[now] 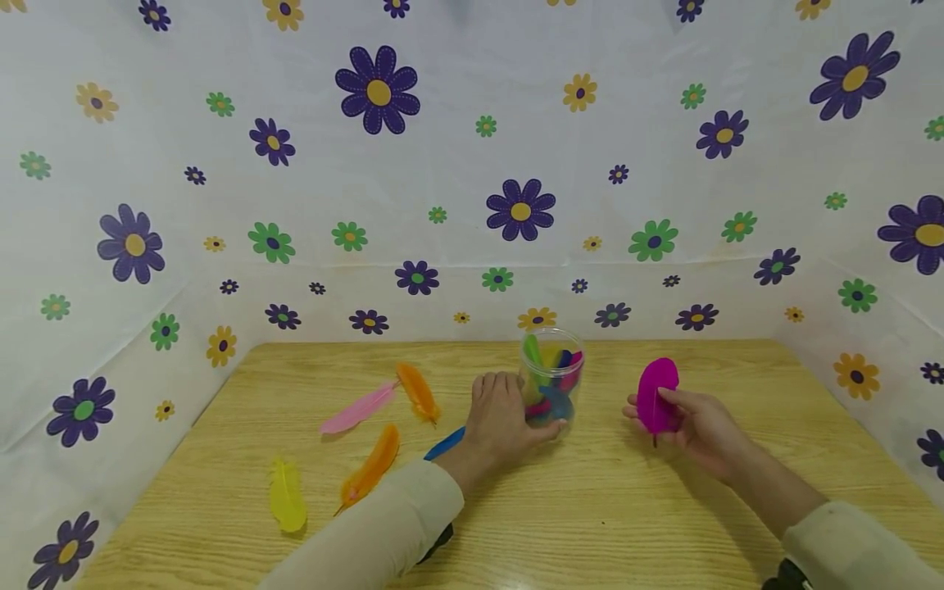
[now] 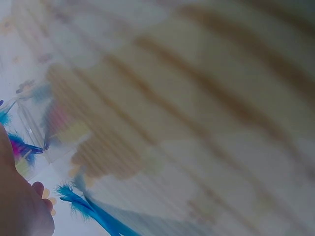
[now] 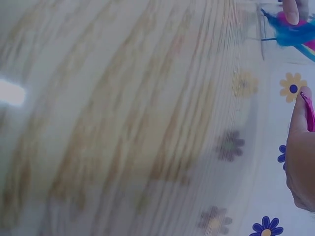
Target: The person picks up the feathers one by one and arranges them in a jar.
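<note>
My left hand (image 1: 501,422) grips a clear plastic jar (image 1: 555,360) from its left side, thumb across the front. Inside the jar are several coloured feathers, with green, yellow, pink and blue showing. Off to the right, my right hand (image 1: 701,430) pinches a magenta feather (image 1: 656,397) above the table, its quill pointing down. A blue feather (image 1: 446,443) lies beside the left wrist, partly hidden by it. The right wrist view shows only the edge of the magenta feather (image 3: 308,110) at the thumb.
On the wooden table (image 1: 560,524), left of the jar, lie a pink feather (image 1: 361,408), a yellow feather (image 1: 286,496) and two orange ones, the upper orange feather (image 1: 418,393) touching the pink tip. A white flowered sheet (image 1: 442,147) stands behind and at both sides.
</note>
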Demonstrator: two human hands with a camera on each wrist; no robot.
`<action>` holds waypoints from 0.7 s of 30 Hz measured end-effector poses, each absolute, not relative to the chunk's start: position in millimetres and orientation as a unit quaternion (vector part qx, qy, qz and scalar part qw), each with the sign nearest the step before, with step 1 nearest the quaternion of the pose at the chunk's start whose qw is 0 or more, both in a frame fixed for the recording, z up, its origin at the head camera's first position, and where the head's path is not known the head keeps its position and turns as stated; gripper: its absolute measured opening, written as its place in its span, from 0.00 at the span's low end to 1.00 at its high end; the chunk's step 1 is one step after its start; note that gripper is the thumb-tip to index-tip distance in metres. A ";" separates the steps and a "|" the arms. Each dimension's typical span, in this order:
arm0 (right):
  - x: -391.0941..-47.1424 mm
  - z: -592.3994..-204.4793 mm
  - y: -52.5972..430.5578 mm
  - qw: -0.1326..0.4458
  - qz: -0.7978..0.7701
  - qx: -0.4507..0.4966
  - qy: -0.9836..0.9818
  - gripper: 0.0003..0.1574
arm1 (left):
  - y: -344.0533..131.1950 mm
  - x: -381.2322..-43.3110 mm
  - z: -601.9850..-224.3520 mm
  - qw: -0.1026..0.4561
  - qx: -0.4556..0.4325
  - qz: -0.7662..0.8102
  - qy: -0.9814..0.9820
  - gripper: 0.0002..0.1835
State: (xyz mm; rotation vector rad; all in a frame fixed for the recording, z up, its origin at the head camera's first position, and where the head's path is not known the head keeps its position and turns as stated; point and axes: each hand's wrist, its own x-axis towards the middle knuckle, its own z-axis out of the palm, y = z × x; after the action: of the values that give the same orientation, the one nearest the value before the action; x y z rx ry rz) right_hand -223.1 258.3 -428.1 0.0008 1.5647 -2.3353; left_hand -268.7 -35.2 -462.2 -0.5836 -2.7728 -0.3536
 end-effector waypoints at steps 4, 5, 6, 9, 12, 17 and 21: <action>-224.1 -427.2 250.4 0.160 -0.810 0.015 0.564 0.42 | -35.5 -268.6 -462.2 0.138 -0.201 -0.124 -0.962 0.44; -223.9 -426.6 248.6 0.160 -0.809 0.016 0.566 0.43 | -35.6 -268.4 -462.2 0.135 -0.200 -0.123 -0.962 0.44; -223.7 -425.7 246.9 0.159 -0.807 0.017 0.568 0.44 | -35.7 -268.4 -462.2 0.135 -0.200 -0.122 -0.963 0.44; -223.6 -423.0 241.5 0.156 -0.804 0.021 0.573 0.46 | -35.7 -268.2 -462.2 0.135 -0.199 -0.120 -0.963 0.44; -223.6 -420.6 236.4 0.151 -0.798 0.022 0.584 0.46 | -35.6 -268.2 -461.9 0.134 -0.197 -0.120 -0.964 0.44; -223.5 -418.4 229.5 0.145 -0.790 0.024 0.595 0.44 | -35.4 -268.6 -461.2 0.131 -0.197 -0.123 -0.964 0.45; -223.7 -417.1 224.9 0.143 -0.786 0.025 0.600 0.44 | -35.3 -268.4 -460.7 0.131 -0.198 -0.128 -0.963 0.45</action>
State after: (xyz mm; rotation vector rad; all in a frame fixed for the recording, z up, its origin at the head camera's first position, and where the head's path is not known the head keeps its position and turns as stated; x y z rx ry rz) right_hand -223.7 224.9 -417.1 0.0734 1.7315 -2.2681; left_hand -268.4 -35.3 -460.7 -0.5760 -2.7965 -0.3726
